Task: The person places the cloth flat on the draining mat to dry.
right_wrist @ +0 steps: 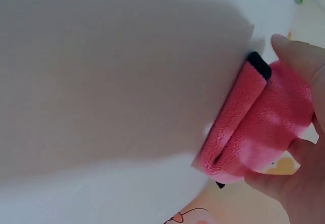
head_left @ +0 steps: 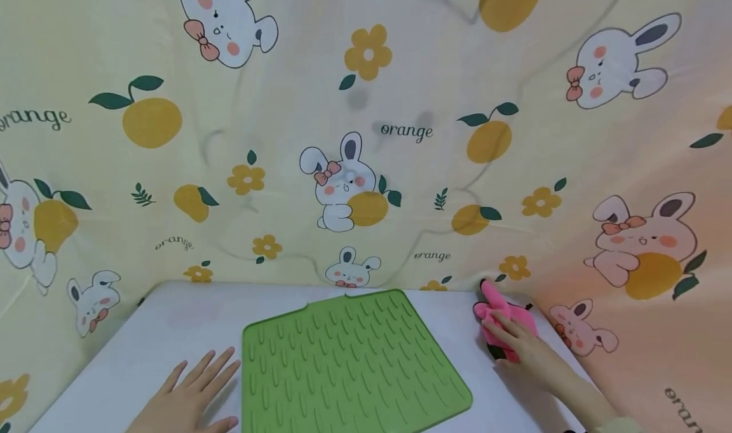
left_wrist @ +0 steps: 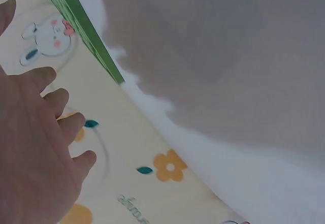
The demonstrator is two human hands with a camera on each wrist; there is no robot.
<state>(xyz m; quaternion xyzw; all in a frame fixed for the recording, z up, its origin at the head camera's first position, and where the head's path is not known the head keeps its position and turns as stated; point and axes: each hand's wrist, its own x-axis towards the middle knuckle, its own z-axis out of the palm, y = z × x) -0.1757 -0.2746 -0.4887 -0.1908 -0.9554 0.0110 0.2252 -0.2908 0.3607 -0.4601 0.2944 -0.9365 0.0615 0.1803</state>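
Note:
A green ridged mat (head_left: 349, 357) lies on the white table at the centre of the head view. Beside its left edge, my left hand (head_left: 191, 395) is spread with straight fingers over the tabletop and holds nothing; its palm and fingertips (left_wrist: 58, 102) show in the left wrist view. On the right, my right hand (head_left: 528, 347) grips a bunched pink cloth (head_left: 496, 302) with black edging. The right wrist view has the cloth (right_wrist: 264, 122) folded into a roll along one side, thumb at one end and fingers at the other.
The white table (head_left: 189, 312) ends at a back edge against a hanging curtain (head_left: 274, 102) printed with rabbits and oranges. Its right edge runs close by the cloth, where the curtain continues (head_left: 657, 369).

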